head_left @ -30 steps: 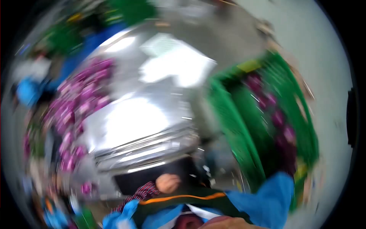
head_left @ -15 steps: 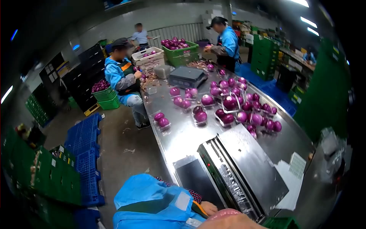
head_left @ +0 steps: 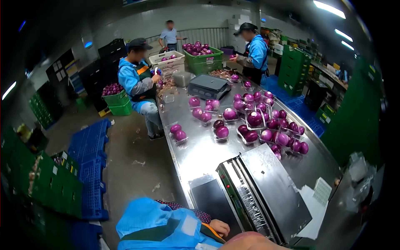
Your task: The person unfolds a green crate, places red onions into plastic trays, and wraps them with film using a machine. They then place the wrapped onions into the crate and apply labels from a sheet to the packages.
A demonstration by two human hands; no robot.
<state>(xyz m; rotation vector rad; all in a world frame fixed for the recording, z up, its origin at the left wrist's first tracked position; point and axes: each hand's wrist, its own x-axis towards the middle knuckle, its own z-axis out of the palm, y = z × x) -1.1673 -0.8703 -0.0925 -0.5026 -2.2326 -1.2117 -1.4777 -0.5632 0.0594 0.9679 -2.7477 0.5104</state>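
Observation:
My left hand [head_left: 219,228], below a dotted cuff, rests with curled fingers at the dark flat plate [head_left: 210,200] of a film-wrapping machine [head_left: 248,200]. It looks closed, and nothing shows in it. My right hand is out of view. Past the machine, peeled purple onions [head_left: 222,132] sit in clear plastic trays, mostly in pairs. One tray [head_left: 254,118] is propped on the crowded group at the right. A separate pair of onions [head_left: 178,133] lies by the table's left edge.
A grey scale [head_left: 208,85] stands mid-table. Beyond it are a white crate [head_left: 170,68] and a green crate [head_left: 206,61] of onions. One person [head_left: 135,81] sits left; another [head_left: 255,54] stands right. White sheets [head_left: 310,212] lie beside the machine. Blue pallets [head_left: 89,162] stand at left.
The view has tilted slightly, shifting the scene. My left hand has moved a little up and left in the view. The trays and machine keep their places on the table.

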